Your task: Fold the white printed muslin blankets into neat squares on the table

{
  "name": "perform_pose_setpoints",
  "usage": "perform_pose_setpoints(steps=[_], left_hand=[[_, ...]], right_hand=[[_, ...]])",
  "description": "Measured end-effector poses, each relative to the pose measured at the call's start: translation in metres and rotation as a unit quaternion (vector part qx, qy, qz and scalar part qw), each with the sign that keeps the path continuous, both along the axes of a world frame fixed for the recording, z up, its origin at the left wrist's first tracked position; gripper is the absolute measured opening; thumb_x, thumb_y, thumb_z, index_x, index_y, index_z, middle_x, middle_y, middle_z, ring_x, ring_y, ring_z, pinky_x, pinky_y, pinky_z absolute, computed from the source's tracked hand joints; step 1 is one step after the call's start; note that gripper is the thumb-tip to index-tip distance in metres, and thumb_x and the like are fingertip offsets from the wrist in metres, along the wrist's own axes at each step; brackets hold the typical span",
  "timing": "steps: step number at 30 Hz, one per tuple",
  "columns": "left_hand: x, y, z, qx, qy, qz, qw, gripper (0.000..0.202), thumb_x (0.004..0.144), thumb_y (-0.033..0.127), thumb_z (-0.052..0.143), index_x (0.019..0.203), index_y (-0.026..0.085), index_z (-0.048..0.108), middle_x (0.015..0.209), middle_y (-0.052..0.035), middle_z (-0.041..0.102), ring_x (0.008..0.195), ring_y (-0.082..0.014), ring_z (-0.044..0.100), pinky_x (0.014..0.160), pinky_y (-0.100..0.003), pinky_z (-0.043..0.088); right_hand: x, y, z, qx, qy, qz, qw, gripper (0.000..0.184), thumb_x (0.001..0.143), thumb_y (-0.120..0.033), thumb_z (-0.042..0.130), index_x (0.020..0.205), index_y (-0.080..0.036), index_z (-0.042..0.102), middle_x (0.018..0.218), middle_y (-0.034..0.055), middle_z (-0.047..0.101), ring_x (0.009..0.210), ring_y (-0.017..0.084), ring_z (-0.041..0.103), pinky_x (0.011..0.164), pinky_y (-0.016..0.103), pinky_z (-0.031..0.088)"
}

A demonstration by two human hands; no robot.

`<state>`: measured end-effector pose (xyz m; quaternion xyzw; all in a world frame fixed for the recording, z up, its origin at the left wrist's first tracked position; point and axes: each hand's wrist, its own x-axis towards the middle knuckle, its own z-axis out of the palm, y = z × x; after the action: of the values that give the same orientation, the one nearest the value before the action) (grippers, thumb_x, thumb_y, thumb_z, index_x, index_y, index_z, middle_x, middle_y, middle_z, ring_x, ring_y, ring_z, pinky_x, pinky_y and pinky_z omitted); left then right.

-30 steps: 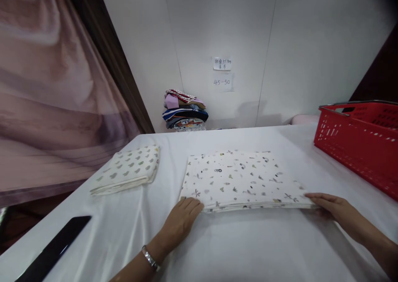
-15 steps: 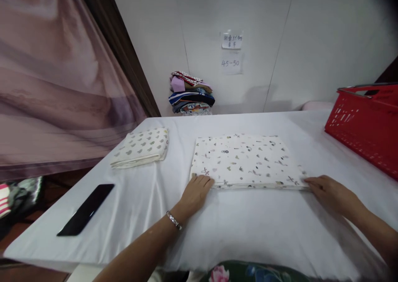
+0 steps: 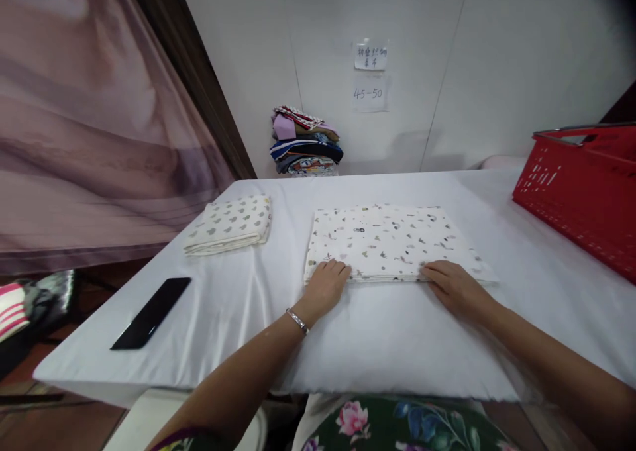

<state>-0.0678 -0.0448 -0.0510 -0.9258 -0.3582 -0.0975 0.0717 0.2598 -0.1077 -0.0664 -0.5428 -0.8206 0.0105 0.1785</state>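
Observation:
A white folded cloth [image 3: 382, 242] printed with small plants and figures lies flat on the table in front of me, its layered fold toward me. My left hand [image 3: 326, 285] grips the near edge at the left corner, fingertips on top and thumb hidden. My right hand [image 3: 454, 289] pinches the same near edge, right of its middle. Off to the left lies another folded white cloth [image 3: 231, 224] with grey motifs, apart from both hands.
A white-covered table [image 3: 387, 345] spans the front. On its left lies a black flat slab [image 3: 152, 313]; a red plastic basket [image 3: 581, 199] stands on the right. Behind the table rises a stack of folded fabrics [image 3: 307, 143]. A pink curtain [image 3: 99, 120] hangs at left.
My right hand has moved left along the near edge, from the right corner toward the middle. My left hand stays near the left corner. The view has shifted slightly.

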Motion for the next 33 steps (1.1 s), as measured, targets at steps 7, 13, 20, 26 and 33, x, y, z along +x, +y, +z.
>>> perform_pose_setpoints(steps=[7, 13, 20, 26, 33], left_hand=[[-0.007, 0.001, -0.003, -0.011, -0.013, 0.017, 1.0, 0.03, 0.083, 0.004, 0.04, 0.105, 0.018, 0.054, 0.1, -0.0065, 0.058, 0.093, -0.0212, 0.049, 0.078, -0.034, 0.038], [-0.027, -0.006, 0.002, -0.023, -0.035, 0.037, 0.998, 0.031, 0.08, 0.004, 0.04, 0.103, 0.018, 0.055, 0.099, -0.0069, 0.058, 0.094, -0.021, 0.049, 0.08, -0.034, 0.039], [-0.067, -0.018, 0.004, -0.042, -0.116, 0.103, 0.987, 0.035, 0.071, 0.004, 0.047, 0.102, 0.018, 0.057, 0.103, -0.0069, 0.059, 0.099, -0.0208, 0.05, 0.085, -0.034, 0.04], [-0.089, -0.017, 0.009, -0.172, -0.307, 0.284, 0.892, 0.024, 0.075, 0.016, 0.046, 0.092, 0.019, 0.063, 0.09, -0.0019, 0.064, 0.078, -0.0133, 0.057, 0.072, -0.024, 0.044], [-0.075, 0.001, 0.012, -0.284, -0.322, 0.348, 0.834, 0.026, 0.081, 0.038, 0.046, 0.082, 0.021, 0.066, 0.081, -0.0007, 0.067, 0.075, -0.015, 0.06, 0.064, -0.023, 0.043]], right_hand=[[-0.008, 0.006, -0.002, 0.055, -0.043, 0.039, 0.997, 0.03, 0.085, -0.022, 0.042, 0.109, -0.019, 0.06, 0.112, 0.0104, 0.06, 0.102, 0.025, 0.054, 0.084, 0.042, 0.045], [-0.032, 0.01, -0.001, 0.056, -0.026, 0.062, 0.996, 0.031, 0.086, -0.024, 0.04, 0.108, -0.018, 0.061, 0.113, 0.0114, 0.059, 0.103, 0.025, 0.054, 0.086, 0.042, 0.046], [-0.055, 0.028, -0.009, 0.027, -0.003, 0.108, 0.994, 0.032, 0.087, -0.032, 0.041, 0.11, -0.021, 0.061, 0.115, 0.0092, 0.059, 0.104, 0.025, 0.054, 0.087, 0.042, 0.046], [-0.09, 0.042, -0.006, 0.001, 0.016, 0.16, 0.987, 0.032, 0.088, -0.034, 0.041, 0.109, -0.021, 0.061, 0.115, 0.0097, 0.058, 0.104, 0.024, 0.054, 0.087, 0.041, 0.046], [-0.154, 0.053, 0.01, -0.02, 0.041, 0.222, 0.974, 0.028, 0.088, -0.026, 0.04, 0.106, -0.021, 0.061, 0.109, 0.0098, 0.06, 0.097, 0.022, 0.055, 0.082, 0.039, 0.048]])
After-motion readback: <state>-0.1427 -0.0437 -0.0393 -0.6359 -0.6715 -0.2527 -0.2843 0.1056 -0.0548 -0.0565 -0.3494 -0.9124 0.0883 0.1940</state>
